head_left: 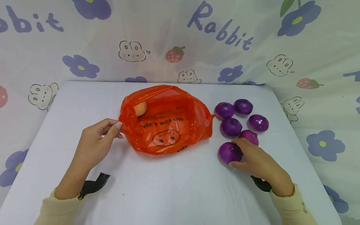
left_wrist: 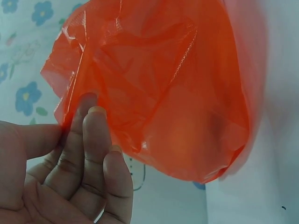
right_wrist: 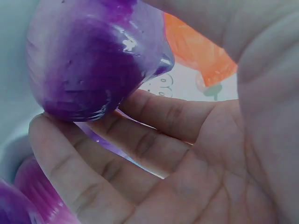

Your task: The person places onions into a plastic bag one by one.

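Right grip (head_left: 254,159) is holding a purple onion (head_left: 229,153) at its 9 o'clock, thumb and fingers part-closed; squeezing evenly should prevent slipping. Left grip (head_left: 97,142) is pinching the red bag (head_left: 180,103), lying at its 2 to 3 o'clock; steadying that rim seems wise.

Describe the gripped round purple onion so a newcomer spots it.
Find the white table, then the orange-red plastic bag; glossy round purple onions are to its right. The target onion is lowest in the head view, the only one the right hand grips.
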A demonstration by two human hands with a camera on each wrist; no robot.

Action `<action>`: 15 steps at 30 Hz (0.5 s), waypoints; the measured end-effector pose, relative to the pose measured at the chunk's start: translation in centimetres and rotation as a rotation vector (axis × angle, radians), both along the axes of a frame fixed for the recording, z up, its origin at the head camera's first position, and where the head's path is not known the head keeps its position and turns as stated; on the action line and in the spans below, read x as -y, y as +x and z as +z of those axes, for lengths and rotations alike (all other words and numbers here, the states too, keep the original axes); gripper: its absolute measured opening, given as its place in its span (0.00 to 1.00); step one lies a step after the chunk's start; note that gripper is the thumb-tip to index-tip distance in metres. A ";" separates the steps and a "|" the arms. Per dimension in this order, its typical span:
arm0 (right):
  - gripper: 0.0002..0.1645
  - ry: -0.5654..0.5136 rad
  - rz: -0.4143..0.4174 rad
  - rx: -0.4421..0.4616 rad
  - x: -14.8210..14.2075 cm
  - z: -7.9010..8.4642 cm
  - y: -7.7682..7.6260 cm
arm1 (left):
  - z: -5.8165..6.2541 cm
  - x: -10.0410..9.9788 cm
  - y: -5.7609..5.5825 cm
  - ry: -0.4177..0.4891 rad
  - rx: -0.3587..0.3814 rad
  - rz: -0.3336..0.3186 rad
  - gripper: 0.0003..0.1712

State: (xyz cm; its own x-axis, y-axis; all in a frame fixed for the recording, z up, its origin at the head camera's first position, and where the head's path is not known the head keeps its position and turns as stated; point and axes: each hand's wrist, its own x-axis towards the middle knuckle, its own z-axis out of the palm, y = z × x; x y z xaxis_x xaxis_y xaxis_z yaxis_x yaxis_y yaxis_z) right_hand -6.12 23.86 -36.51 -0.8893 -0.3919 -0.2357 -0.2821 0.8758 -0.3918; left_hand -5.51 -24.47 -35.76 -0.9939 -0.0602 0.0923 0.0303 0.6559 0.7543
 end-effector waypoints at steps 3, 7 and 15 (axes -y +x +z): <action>0.47 -0.001 -0.006 0.007 0.0 -0.1 -0.1 | 0.0 0.0 0.0 -0.003 0.002 0.003 0.17; 0.47 0.002 -0.007 0.013 0.1 -0.2 -0.2 | 0.0 0.0 0.0 -0.001 0.006 0.004 0.18; 0.47 0.003 -0.013 0.022 0.1 -0.2 -0.2 | 0.0 0.1 0.1 -0.001 0.000 0.003 0.18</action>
State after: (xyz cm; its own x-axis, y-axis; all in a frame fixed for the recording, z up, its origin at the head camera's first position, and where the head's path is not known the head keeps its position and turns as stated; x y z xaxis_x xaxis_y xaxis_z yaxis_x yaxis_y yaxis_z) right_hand -6.34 23.72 -36.74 -0.8890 -0.3792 -0.2566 -0.2616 0.8806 -0.3951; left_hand -5.45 -24.54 -35.72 -0.9938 -0.0632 0.0920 0.0280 0.6570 0.7534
